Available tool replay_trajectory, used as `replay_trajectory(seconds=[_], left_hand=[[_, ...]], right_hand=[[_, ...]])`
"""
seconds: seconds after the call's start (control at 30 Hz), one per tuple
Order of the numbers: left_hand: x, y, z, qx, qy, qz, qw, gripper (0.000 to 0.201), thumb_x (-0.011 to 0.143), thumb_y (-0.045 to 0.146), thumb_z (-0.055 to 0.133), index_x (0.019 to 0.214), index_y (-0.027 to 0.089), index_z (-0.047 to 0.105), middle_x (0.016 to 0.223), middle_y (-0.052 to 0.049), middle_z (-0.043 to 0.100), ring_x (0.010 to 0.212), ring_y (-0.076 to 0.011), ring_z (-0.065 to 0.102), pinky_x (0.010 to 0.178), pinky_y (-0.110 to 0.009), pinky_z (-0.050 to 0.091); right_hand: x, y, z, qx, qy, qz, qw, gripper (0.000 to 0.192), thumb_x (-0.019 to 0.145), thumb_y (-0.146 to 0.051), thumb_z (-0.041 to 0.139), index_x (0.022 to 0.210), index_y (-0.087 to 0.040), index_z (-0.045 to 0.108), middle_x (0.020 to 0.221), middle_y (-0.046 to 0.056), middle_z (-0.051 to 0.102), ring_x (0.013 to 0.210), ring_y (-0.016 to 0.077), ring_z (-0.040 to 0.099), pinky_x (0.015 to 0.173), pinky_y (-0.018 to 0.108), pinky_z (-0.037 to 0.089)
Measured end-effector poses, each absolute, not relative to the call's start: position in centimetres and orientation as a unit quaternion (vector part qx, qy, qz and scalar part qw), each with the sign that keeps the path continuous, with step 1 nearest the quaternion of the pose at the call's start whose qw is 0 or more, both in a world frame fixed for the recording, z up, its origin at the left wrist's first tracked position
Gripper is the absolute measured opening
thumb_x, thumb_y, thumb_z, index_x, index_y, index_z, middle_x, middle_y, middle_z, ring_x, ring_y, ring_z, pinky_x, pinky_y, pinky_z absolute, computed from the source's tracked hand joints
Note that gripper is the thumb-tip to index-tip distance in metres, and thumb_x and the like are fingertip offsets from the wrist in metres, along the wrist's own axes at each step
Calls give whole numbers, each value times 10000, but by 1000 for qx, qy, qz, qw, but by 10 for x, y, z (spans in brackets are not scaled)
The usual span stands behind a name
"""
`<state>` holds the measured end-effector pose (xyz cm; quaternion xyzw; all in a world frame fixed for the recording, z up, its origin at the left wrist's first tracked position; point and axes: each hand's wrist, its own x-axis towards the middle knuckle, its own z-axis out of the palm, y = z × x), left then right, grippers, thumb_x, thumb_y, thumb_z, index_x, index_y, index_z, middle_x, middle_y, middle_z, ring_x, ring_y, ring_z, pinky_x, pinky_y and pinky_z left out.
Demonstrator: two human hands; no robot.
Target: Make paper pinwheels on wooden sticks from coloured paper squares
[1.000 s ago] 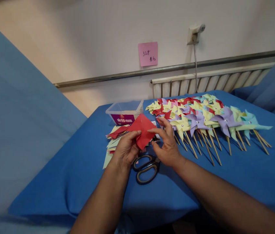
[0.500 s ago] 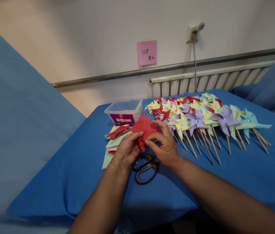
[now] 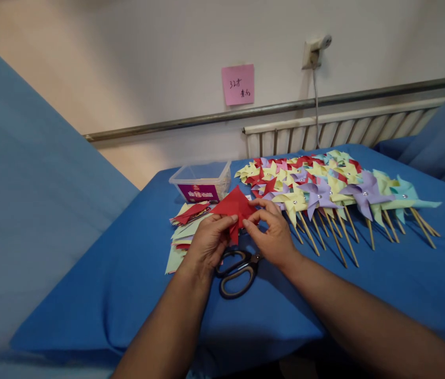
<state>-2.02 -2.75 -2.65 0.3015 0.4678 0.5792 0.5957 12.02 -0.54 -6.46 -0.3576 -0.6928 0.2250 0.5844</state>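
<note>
A red paper square (image 3: 233,202) with slits from its corners is held up between both hands. My left hand (image 3: 211,238) pinches its lower left part, the thumb lying on the paper near the middle. On the right side, my right hand (image 3: 272,229) grips the sheet between thumb and fingers. Below the paper, black-handled scissors (image 3: 238,276) lie on the blue cloth, their blades partly hidden by my right hand. A stack of coloured paper (image 3: 183,231) rests just left of my left hand, with cut red pieces on top.
Behind the paper stack stands a clear plastic box (image 3: 202,181) with a purple label. Many finished paper pinwheels (image 3: 319,196) on wooden sticks are piled at the right. A blue cloth (image 3: 128,295) covers the table. Beyond it are a radiator (image 3: 349,123) and a wall pipe (image 3: 191,121).
My right thumb and fingers have shifted slightly right on the red paper, and its lower slit flaps stand further apart. The scissors and pinwheels have stayed put.
</note>
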Motion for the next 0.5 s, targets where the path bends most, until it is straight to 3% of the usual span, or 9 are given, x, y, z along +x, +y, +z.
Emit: replay_trajectory(seconds=[0.5], left_hand=[[-21,-24,-33,328,494,568,571,245,549,205,835,639,99,634,539,-19,617,447,-97,535,464,-212,417]], right_hand=[[118,-1,-67,-386,-688,250,561,151,776,-210,647,631,-224,608,1028,68,640,1027,236,580,950,426,435]])
